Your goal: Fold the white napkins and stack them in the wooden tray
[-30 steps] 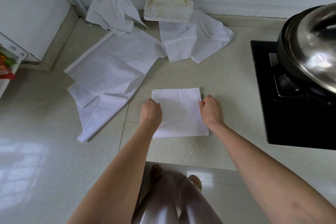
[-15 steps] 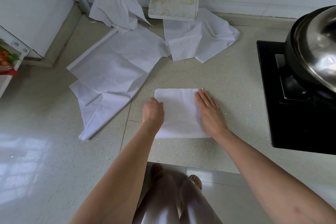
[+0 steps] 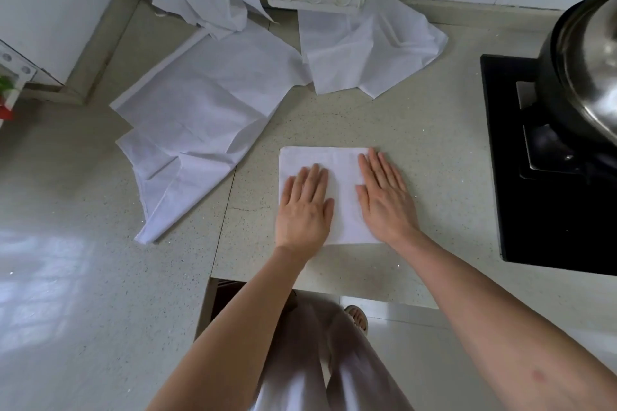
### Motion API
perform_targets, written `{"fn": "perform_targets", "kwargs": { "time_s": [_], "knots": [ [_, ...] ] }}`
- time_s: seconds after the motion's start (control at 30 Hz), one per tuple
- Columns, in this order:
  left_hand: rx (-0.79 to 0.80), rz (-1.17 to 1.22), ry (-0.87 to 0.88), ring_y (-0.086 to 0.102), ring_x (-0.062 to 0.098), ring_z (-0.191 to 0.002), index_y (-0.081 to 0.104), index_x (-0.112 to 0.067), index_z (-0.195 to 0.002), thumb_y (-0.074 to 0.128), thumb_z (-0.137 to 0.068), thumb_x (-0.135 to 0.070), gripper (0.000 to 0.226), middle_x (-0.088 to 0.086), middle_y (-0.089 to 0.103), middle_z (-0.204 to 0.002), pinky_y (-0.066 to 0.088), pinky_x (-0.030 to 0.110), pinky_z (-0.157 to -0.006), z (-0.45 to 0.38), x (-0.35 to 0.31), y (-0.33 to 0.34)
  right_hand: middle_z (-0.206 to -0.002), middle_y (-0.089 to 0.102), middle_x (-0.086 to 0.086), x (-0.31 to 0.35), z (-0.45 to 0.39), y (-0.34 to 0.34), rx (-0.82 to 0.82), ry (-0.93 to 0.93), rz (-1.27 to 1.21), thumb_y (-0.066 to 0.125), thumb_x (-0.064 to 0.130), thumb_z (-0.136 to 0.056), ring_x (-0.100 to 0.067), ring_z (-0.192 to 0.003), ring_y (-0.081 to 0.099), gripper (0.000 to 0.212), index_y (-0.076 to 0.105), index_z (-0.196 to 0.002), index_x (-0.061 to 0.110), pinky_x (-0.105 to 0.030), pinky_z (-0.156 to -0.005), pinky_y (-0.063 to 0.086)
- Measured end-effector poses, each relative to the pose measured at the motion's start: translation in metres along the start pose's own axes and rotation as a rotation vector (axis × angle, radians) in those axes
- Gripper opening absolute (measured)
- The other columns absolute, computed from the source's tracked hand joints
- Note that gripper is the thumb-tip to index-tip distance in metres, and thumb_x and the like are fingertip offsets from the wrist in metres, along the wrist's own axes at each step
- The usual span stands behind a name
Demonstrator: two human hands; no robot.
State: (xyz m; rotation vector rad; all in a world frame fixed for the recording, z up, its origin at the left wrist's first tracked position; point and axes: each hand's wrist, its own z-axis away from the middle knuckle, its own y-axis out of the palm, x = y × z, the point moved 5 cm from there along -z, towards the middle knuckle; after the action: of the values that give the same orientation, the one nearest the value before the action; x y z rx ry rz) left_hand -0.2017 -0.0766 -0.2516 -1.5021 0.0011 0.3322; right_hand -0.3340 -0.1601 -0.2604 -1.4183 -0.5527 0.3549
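1. Since half a second ago, the left hand [image 3: 305, 207] has uncurled and is now lying flat on the folded napkin [image 3: 340, 192].
2. Both the left and the right hand [image 3: 384, 197] are pressing palms-down, fingers spread, gripping nothing.
3. That napkin is sitting on the countertop [image 3: 417, 130], near the front edge.
4. Unfolded napkins [image 3: 203, 113] are lying behind, well apart from the stove [image 3: 547, 197].
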Motion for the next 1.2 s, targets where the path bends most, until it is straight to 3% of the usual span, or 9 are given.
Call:
{"fn": "perform_targets", "kwargs": {
  "time_s": [0.17, 0.3, 0.43, 0.63, 0.8, 0.87, 1.0, 1.13, 1.2],
  "knots": [
    [0.024, -0.032, 0.075, 0.007, 0.023, -0.148, 0.017, -0.01, -0.152, 0.017, -0.1, -0.038, 0.059, 0.007, 0.012, -0.159, 0.003, 0.039, -0.12, 0.01, 0.013, 0.005, -0.159, 0.012, -0.009, -0.006, -0.001, 0.002, 0.031, 0.011, 0.036, 0.011, 0.039, -0.096, -0.02, -0.147, 0.009, 0.064, 0.012, -0.152, 0.006, -0.032, -0.12, 0.003],
    [0.063, -0.061, 0.042, -0.009, 0.02, -0.147, -0.002, -0.013, -0.153, 0.004, -0.099, -0.041, 0.061, 0.004, -0.007, -0.16, -0.005, 0.036, -0.12, 0.011, 0.016, 0.007, -0.156, 0.018, -0.016, 0.011, 0.002, -0.004, 0.002, 0.053, 0.043, 0.011, 0.036, -0.097, -0.025, -0.146, 0.014, 0.064, 0.021, -0.148, -0.002, -0.036, -0.119, 0.003],
    [0.077, -0.053, 0.042, -0.014, 0.017, -0.146, -0.008, -0.013, -0.152, -0.006, -0.095, -0.041, 0.063, 0.002, -0.014, -0.159, -0.009, 0.034, -0.119, 0.013, 0.014, 0.007, -0.159, 0.01, -0.01, 0.047, 0.031, 0.007, 0.036, -0.094, -0.062, 0.016, 0.039, -0.101, -0.023, -0.147, 0.005, 0.058, 0.017, -0.151, 0.01, -0.039, -0.12, 0.009],
    [0.093, -0.041, 0.043, -0.015, 0.019, -0.146, -0.013, -0.011, -0.15, -0.005, -0.095, -0.041, 0.063, 0.003, -0.018, -0.157, -0.008, 0.035, -0.12, 0.013, 0.015, 0.003, -0.16, -0.001, -0.005, 0.009, 0.041, 0.003, 0.096, -0.04, 0.066, 0.009, 0.048, -0.1, -0.018, -0.147, -0.004, 0.061, 0.003, -0.153, 0.017, -0.032, -0.118, -0.007],
    [0.172, -0.207, 0.361, -0.024, 0.021, -0.143, -0.022, -0.019, -0.148, 0.016, -0.096, -0.012, 0.064, 0.001, -0.029, -0.154, -0.012, 0.036, -0.118, 0.021, 0.004, -0.002, -0.158, -0.013, -0.003, -0.008, 0.048, -0.015, 0.141, -0.087, 0.136, -0.005, 0.043, -0.095, -0.011, -0.143, -0.016, 0.064, -0.006, -0.15, 0.01, -0.028, -0.117, -0.014],
    [0.237, -0.13, 0.404, -0.021, 0.015, -0.144, -0.014, -0.021, -0.15, 0.021, -0.096, -0.005, 0.066, -0.005, -0.025, -0.153, -0.013, 0.03, -0.118, 0.021, 0.004, -0.006, -0.153, -0.023, 0.0, -0.001, 0.051, -0.023, 0.251, -0.266, 0.091, 0.008, 0.039, -0.101, -0.009, -0.141, -0.019, 0.059, -0.01, -0.15, 0.012, -0.023, -0.113, -0.015],
    [0.326, 0.082, 0.393, -0.02, 0.009, -0.143, -0.003, -0.025, -0.152, 0.028, -0.104, -0.036, 0.058, -0.01, -0.017, -0.156, -0.01, 0.028, -0.119, 0.019, 0.006, -0.007, -0.156, -0.019, -0.002, 0.009, 0.066, -0.024, 0.396, -0.466, 0.069, 0.026, 0.046, -0.101, -0.014, -0.145, -0.017, 0.069, -0.007, -0.151, 0.012, -0.025, -0.114, -0.015],
    [0.426, -0.019, 0.351, -0.022, 0.009, -0.143, -0.008, -0.021, -0.152, 0.032, -0.093, -0.064, 0.083, -0.009, -0.021, -0.156, -0.008, 0.032, -0.12, 0.019, 0.001, -0.011, -0.16, -0.007, -0.009, 0.012, 0.059, -0.031, 0.409, -0.446, 0.074, 0.034, 0.003, -0.098, -0.018, -0.147, -0.006, 0.064, 0.0, -0.152, 0.008, -0.027, -0.12, -0.001],
    [0.425, -0.075, 0.307, -0.018, 0.012, -0.145, -0.009, -0.017, -0.152, 0.035, -0.091, -0.066, 0.089, -0.007, -0.019, -0.157, -0.005, 0.034, -0.12, 0.024, -0.004, -0.011, -0.16, 0.0, -0.006, 0.013, 0.053, -0.036, 0.378, -0.406, 0.011, 0.036, -0.01, -0.093, -0.016, -0.148, 0.003, 0.069, 0.008, -0.152, 0.01, -0.024, -0.117, 0.006]
  ]
}}
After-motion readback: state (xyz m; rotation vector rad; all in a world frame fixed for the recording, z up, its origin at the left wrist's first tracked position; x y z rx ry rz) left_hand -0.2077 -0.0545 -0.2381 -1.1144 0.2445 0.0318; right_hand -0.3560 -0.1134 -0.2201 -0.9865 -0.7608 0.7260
